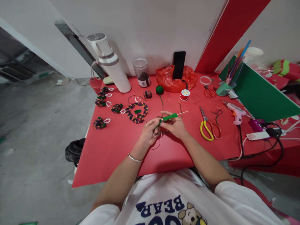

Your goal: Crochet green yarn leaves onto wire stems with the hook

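- On my feed, a white T-shirt (164, 193) fills the bottom of the frame.
- It is short-sleeved: I see the left sleeve (103, 217) at lower left and the right sleeve (239, 193) at lower right.
- Dark blue block letters (161, 207) on the chest spell "BEAR", upside down from my view, with more print cut off by the bottom edge.
- Beside them is a cartoon bear head (192, 215), brown with a paler muzzle.
- A thin silver bangle (135, 158) circles the left wrist.
- Below the sleeves the arms are bare down to the left hand (148, 132) and right hand (175, 126).
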`<state>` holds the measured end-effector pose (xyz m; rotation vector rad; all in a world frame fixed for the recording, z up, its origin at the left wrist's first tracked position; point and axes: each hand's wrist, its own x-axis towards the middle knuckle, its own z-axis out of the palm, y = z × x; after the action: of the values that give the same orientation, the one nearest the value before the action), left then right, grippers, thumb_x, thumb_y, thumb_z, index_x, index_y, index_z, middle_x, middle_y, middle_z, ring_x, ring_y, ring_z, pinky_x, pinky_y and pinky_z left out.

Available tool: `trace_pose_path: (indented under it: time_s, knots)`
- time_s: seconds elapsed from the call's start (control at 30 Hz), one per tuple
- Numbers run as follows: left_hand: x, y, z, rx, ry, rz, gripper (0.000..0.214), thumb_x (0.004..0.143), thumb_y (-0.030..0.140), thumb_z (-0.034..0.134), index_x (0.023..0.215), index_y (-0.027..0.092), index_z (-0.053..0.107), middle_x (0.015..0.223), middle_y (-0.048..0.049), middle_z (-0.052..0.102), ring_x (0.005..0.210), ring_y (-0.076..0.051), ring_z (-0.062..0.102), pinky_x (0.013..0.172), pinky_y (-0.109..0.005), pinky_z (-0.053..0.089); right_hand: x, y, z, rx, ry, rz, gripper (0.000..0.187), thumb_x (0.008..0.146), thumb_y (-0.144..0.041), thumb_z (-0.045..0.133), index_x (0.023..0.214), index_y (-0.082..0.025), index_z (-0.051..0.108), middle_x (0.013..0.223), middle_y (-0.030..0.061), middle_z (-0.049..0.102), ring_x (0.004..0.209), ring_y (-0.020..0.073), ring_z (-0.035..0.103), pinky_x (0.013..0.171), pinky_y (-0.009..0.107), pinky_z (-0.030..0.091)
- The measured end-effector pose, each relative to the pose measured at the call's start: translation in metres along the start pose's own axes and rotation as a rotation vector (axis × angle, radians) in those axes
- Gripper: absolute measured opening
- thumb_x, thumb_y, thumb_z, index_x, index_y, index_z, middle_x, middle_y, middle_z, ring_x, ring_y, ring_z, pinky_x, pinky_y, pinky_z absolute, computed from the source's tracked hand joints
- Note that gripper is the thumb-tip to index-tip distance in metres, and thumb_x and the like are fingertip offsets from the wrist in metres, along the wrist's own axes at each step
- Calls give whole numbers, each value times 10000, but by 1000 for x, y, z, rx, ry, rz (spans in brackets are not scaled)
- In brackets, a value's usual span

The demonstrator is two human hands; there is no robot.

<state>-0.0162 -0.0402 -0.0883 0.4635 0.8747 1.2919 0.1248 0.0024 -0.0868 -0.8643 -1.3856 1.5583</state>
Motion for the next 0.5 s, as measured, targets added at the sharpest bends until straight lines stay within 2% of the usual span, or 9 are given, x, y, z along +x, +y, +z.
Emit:
trace_pose_path:
  time_s: [0.1, 0.2, 0.3, 0.37, 0.43, 0.5]
  knots:
    - [0, 3, -2, -7, 16, 7, 455, 650, 483, 922, 793, 165, 629, 402, 101, 443, 288, -28, 253, 299, -151, 188, 0, 2, -1, 2, -1, -2, 538, 721, -268, 789, 1250, -274, 689, 884, -15, 726, 804, 139, 678, 718, 262, 570]
    - [2, 6, -5, -43, 25, 18, 453, 688, 460, 908, 730, 179, 555, 403, 110, 417, 290, -21, 242, 313, -145, 210, 0, 3, -3, 6, -63, 12, 512, 720, -253, 770, 1226, -254, 693, 851, -18, 718, 778, 136, 676, 680, 253, 559]
    - [3, 7, -8, -49, -7, 23, 485, 705, 469, 896, 679, 182, 507, 400, 110, 399, 293, -16, 228, 316, -144, 207, 0, 1, -7, -54, -144, 4, 416, 731, -242, 760, 1145, -231, 725, 884, -1, 734, 784, 140, 678, 707, 270, 569]
    - [3, 7, -8, -18, -11, 33, 480, 684, 486, 902, 681, 179, 532, 404, 105, 406, 302, -23, 247, 316, -149, 206, -1, -2, -10, -101, -157, 7, 358, 740, -242, 764, 1096, -214, 739, 920, 17, 746, 800, 147, 684, 725, 281, 579]
    - [3, 7, -8, 51, 40, 63, 462, 640, 497, 920, 715, 172, 599, 407, 96, 428, 317, -36, 292, 320, -155, 213, -2, -6, -12, -84, -135, 40, 416, 738, -244, 786, 1148, -220, 723, 1035, 40, 755, 855, 157, 703, 719, 272, 591]
    - [4, 7, -8, 136, 114, 114, 460, 591, 493, 939, 751, 159, 667, 419, 80, 465, 338, -44, 335, 332, -160, 221, -4, -9, -14, -18, -130, 93, 540, 731, -266, 825, 1250, -257, 677, 1206, 56, 726, 896, 157, 717, 650, 228, 587]
